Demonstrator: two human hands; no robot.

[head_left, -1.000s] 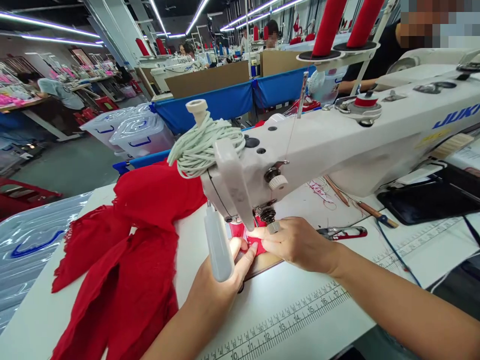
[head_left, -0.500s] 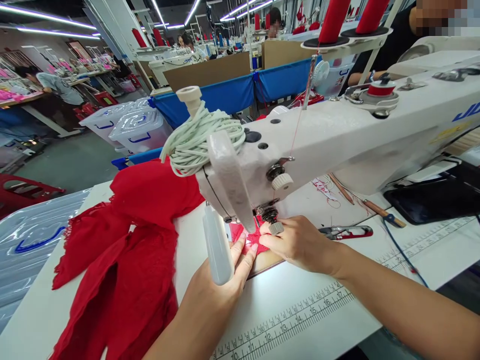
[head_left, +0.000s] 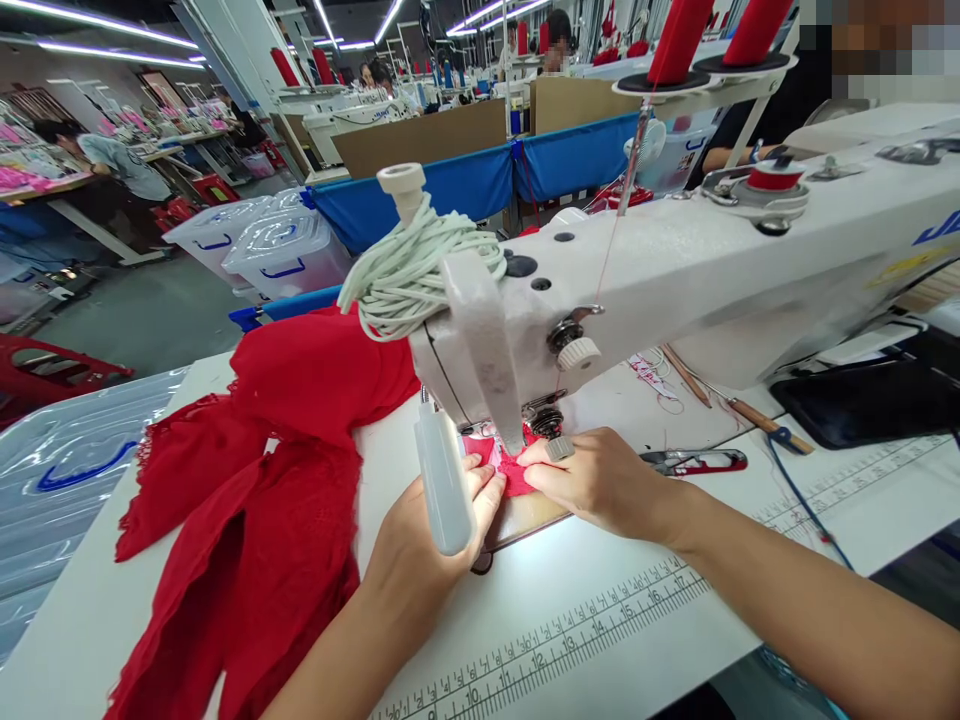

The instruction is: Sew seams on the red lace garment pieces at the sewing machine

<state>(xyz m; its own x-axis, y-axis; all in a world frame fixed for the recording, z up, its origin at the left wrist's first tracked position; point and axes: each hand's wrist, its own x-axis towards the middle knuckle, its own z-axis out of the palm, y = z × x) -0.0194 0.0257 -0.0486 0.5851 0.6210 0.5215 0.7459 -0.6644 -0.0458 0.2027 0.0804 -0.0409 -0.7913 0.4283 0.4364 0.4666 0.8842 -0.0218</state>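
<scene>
A small piece of red lace fabric [head_left: 516, 478] lies under the needle area of a white sewing machine [head_left: 675, 240]. My left hand [head_left: 409, 535] rests on its left side, fingers stretched out and pressing it flat; a pale grey lever [head_left: 444, 485] hides part of this hand. My right hand [head_left: 611, 485] is at the fabric's right edge, its fingers curled and closed on it just below a metal tension knob [head_left: 559, 447]. A larger red garment [head_left: 277, 500] with lacy edges is heaped on the table left of my left hand.
Snips [head_left: 694, 461], a wooden-handled tool [head_left: 772, 425] and a black phone [head_left: 874, 400] lie right of the machine. A ruler strip [head_left: 570, 655] runs along the table front. Pale cord [head_left: 424, 270] is coiled on the machine head. Clear plastic boxes [head_left: 285, 250] stand behind.
The fabric has moved a little away from me under the needle, and my left fingertips have gone with it. My right hand stays nearly in place. The whole view has shifted slightly.
</scene>
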